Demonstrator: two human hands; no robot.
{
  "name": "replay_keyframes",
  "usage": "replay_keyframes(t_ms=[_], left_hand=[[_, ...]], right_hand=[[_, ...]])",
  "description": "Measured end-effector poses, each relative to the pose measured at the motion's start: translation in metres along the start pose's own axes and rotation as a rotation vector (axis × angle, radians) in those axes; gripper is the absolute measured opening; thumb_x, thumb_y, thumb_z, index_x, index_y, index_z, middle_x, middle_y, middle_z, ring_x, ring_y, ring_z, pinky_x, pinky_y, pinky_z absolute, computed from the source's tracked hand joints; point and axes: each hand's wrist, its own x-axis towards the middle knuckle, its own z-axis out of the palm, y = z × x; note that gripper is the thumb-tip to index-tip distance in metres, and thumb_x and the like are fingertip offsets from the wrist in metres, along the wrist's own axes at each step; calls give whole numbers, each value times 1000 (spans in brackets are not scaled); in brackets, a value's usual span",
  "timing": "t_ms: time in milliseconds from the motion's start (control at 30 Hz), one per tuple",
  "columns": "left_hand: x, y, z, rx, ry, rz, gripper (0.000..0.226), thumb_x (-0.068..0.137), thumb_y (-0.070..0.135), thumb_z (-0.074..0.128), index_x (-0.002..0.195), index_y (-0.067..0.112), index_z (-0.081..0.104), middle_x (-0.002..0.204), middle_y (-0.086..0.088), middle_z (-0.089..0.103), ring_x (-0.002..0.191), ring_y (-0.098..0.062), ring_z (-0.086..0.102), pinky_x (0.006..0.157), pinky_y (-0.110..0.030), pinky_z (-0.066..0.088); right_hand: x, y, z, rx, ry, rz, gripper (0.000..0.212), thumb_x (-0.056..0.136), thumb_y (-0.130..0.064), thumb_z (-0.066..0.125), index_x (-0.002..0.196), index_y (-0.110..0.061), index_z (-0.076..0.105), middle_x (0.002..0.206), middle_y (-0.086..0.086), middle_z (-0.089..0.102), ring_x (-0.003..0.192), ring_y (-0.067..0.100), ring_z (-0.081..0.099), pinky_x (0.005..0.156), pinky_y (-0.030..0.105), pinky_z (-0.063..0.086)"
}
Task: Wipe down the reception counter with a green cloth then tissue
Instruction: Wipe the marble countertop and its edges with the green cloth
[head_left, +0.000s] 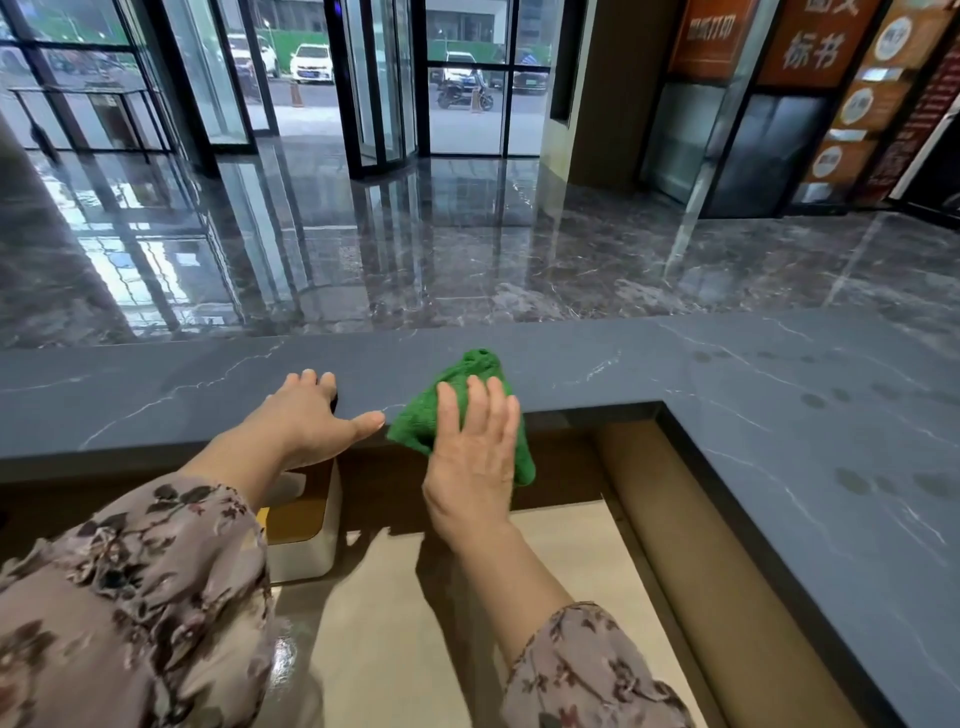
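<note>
Two hands lie on the dark marble tabletop (779, 415). The left hand (306, 421) rests flat at its near edge, fingers straight, holding nothing. The right hand (472, 457) presses a green cloth (470, 371) with straight fingers; the cloth droops over the near edge, left of the tabletop's inner corner.

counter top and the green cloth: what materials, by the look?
Counter top: looks like dark grey stone or a stone-look slab, matte finish; thin white veins, and faint smudges show on it. Real or engineered, cannot tell. Green cloth: soft nubby pile, probably microfibre or terry; it crumples under the right hand.
</note>
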Motion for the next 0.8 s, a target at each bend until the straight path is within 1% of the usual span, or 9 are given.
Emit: replay_keyframes(t_ms=[133,200,233,367,500,600,667,733,800], left_hand=[[-1,0,-1,5,-6,6,87,87,64,45,150,9,19,153,-12,23,142,-29,22,114,-43,26],[0,-2,0,10,-10,2,88,87,65,44,150,9,18,155,-12,21,143,-29,20,115,-44,25],[0,-3,0,15,-11,2,89,87,66,43,151,10,17,155,-12,20,143,-29,20,115,-44,26],[0,-7,2,16,3,17,90,86,68,41,151,11,17,157,-11,19,144,-30,19,115,-45,26],[-3,-11,2,9,32,29,90,85,70,40,150,12,19,156,-9,20,144,-28,21,114,-45,29],[-8,-17,0,-35,52,55,83,88,65,41,150,13,21,157,-7,20,143,-27,23,112,-42,31],[-12,-29,-3,-99,58,100,72,94,53,43,150,12,22,158,-6,17,144,-26,23,113,-40,29],[-17,-36,-1,-143,79,170,65,98,39,45,151,12,19,160,-4,10,147,-22,13,117,-38,21],[-25,-60,-3,-118,150,204,63,98,28,46,152,14,15,160,-3,6,148,-19,5,119,-36,15]], right_hand=[[3,8,1,-13,-32,-186,61,73,-20,39,135,-19,41,137,15,48,131,36,40,113,46,12],[10,36,-1,-1,-22,-310,62,72,-21,50,134,-23,42,135,13,50,129,34,43,112,43,14],[13,51,-3,-3,-23,-331,65,70,-20,56,134,-25,43,135,12,50,129,34,43,112,42,14],[17,112,-21,-38,-53,-208,75,65,-18,67,135,-26,39,137,14,46,133,30,30,114,43,10],[20,146,-36,-88,-79,-98,76,71,-14,70,137,-26,34,141,15,39,136,34,28,118,46,10],[21,134,-39,-104,-127,-9,69,77,-14,65,140,-21,37,146,16,32,141,34,19,120,46,3],[21,111,-37,-91,-137,79,65,82,-14,58,142,-17,33,149,16,23,143,35,9,119,46,-4],[19,97,-35,-95,-143,143,64,86,-16,53,144,-16,28,151,17,16,143,36,2,118,47,-7],[15,68,-31,-90,-155,125,65,87,-19,52,146,-16,26,152,18,13,144,37,0,118,48,-7]])
